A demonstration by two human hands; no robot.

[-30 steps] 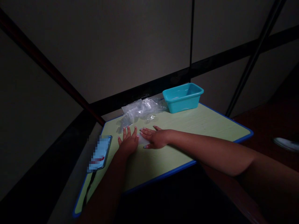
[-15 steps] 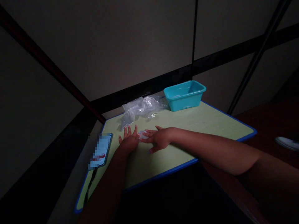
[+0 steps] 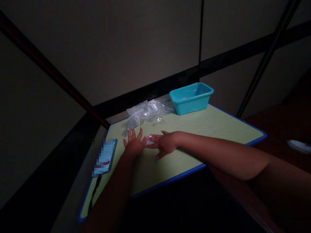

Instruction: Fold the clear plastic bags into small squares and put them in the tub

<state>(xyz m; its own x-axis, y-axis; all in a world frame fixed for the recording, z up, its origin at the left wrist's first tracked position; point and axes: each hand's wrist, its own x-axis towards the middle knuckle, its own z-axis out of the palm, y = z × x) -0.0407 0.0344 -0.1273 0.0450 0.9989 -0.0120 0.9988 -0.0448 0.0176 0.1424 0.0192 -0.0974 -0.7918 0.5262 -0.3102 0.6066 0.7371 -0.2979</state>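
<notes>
From where I stand, the pale desk (image 3: 206, 124) with its blue rim sits against the panelled wall. Crumpled clear plastic bags (image 3: 142, 113) lie along its far edge, in from the far left corner. Beside them, nearer the far right corner, is a turquoise plastic tub (image 3: 193, 105), a light patch inside that I can't make out. A smartphone (image 3: 105, 158) lies by the left edge, a black strap (image 3: 95, 192) running from it toward the near left corner.

The left hand (image 3: 135, 145) is palm down, fingers spread apart; the right hand (image 3: 167, 143) reaches in flat, fingers extended, neither gripping. Between them, mid-desk, is a small whitish translucent piece (image 3: 149, 140), the right fingers over it, the left thumb at its edge. I'd judge the handling of this piece under way, unfinished: it lies outside the tub, with both hands at it.
</notes>
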